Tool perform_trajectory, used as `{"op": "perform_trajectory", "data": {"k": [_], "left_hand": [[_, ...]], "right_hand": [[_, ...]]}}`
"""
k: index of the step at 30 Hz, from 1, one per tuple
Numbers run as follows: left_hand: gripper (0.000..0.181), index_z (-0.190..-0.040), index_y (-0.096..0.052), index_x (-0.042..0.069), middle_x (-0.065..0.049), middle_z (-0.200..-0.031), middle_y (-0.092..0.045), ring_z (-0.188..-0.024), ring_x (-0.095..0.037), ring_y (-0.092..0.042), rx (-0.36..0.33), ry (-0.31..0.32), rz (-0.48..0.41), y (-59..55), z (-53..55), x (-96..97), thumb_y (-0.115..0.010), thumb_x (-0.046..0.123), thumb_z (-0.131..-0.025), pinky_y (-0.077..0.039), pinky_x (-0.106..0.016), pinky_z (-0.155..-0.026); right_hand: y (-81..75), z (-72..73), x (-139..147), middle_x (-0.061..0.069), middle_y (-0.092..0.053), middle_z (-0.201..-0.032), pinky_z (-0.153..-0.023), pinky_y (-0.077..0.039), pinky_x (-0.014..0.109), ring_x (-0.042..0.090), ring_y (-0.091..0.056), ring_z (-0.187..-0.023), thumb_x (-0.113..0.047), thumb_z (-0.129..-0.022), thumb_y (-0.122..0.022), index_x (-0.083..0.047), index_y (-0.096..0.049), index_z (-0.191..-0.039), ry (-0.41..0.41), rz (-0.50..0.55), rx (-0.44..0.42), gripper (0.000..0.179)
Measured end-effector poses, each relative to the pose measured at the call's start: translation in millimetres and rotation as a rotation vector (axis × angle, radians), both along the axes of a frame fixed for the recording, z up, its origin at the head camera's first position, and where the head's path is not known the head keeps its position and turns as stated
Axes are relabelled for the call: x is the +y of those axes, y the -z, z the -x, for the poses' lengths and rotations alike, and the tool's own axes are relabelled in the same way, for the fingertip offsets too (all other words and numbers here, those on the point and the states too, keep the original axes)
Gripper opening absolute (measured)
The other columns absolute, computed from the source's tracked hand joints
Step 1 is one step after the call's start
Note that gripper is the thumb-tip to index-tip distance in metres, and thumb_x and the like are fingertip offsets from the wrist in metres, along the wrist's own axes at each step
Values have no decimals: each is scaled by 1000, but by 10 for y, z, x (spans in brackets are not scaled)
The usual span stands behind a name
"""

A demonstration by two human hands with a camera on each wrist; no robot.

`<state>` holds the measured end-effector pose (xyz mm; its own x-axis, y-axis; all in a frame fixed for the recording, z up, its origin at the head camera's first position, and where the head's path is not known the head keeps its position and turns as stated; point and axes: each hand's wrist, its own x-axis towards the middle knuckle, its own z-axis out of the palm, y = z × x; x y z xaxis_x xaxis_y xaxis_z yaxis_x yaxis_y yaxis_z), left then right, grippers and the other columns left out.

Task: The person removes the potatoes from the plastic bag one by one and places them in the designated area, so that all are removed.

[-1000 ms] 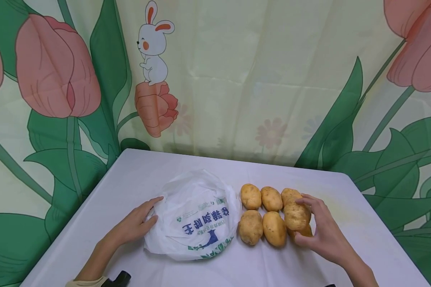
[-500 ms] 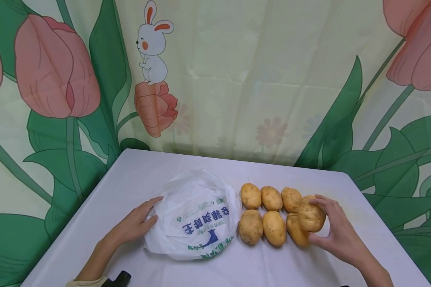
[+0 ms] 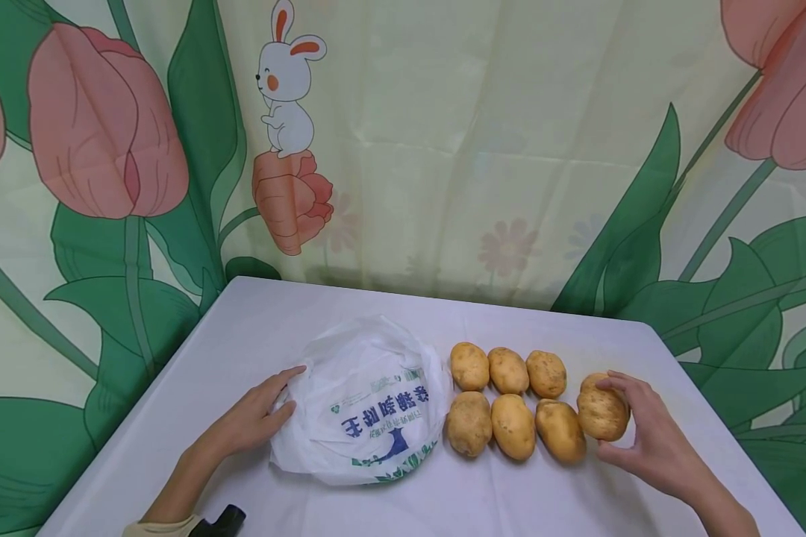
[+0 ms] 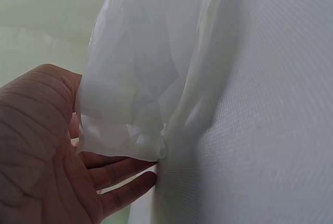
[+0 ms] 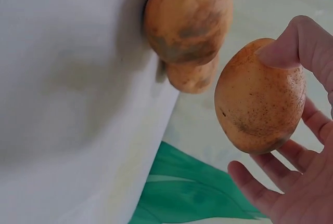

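Observation:
A white plastic bag (image 3: 369, 418) with blue and green print lies spread on the table. My left hand (image 3: 258, 414) rests against its left edge; in the left wrist view, loose plastic (image 4: 140, 73) partly covers the relaxed fingers (image 4: 125, 193). Two short rows of brown potatoes sit right of the bag, three at the back, ending in one potato (image 3: 546, 374), and three in front, ending in another (image 3: 560, 431). My right hand (image 3: 651, 440) holds a further potato (image 3: 603, 407) between thumb and fingertips, just right of the front row. In the right wrist view that potato (image 5: 260, 99) appears raised off the cloth.
A white cloth covers the table (image 3: 403, 514), whose back edge meets a curtain (image 3: 416, 209) printed with tulips and a rabbit. A black device (image 3: 222, 522) sits at my left wrist. Table surface stretches right of my right hand.
My right hand has moved right with its potato, away from above the right end of the rows, uncovering the potatoes there. The left hand and the bag have stayed put.

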<state>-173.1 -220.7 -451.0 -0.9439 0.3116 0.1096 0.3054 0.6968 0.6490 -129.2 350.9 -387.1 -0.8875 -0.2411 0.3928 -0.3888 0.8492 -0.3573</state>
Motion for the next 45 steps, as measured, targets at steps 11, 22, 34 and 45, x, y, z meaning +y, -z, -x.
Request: {"op": "perform_trajectory", "data": {"k": [11,22,34,45], "left_hand": [[56,-154,-41,4,-26,-155,-44,-142,-47,-42,-14,0,-5,-8,-7,7,-58,14,-102,-37,-63,-113],[56,-154,-41,3,-27,-154,-44,-141,-48,-42,-9,-7,-7,3,-4,2,-57,12,-101,-38,-63,-112],[56,-154,-41,4,-26,-155,-44,-142,-47,-42,-8,-7,-1,-18,-15,5,-58,14,-102,-38,-63,-113],[56,-154,-41,4,-27,-155,-43,-142,-48,-42,-5,-4,-4,-28,-19,6,-58,14,-102,-37,-63,-112]], "right_hand": [[81,30,184,25,-46,-137,-100,-39,12,45,-44,-124,-5,-58,-96,-1,-45,-135,45,-52,-118,93],[155,62,273,31,-44,-139,-95,-41,75,50,-43,-124,-7,-60,-95,5,-44,-136,57,-55,-302,92],[239,89,322,20,-52,-134,-97,-44,55,42,-46,-123,-3,-55,-93,-5,-49,-132,-9,-71,-327,88],[256,107,311,27,-46,-141,-95,-38,74,49,-39,-128,1,-58,-90,-4,-46,-134,-25,-31,-407,88]]}}
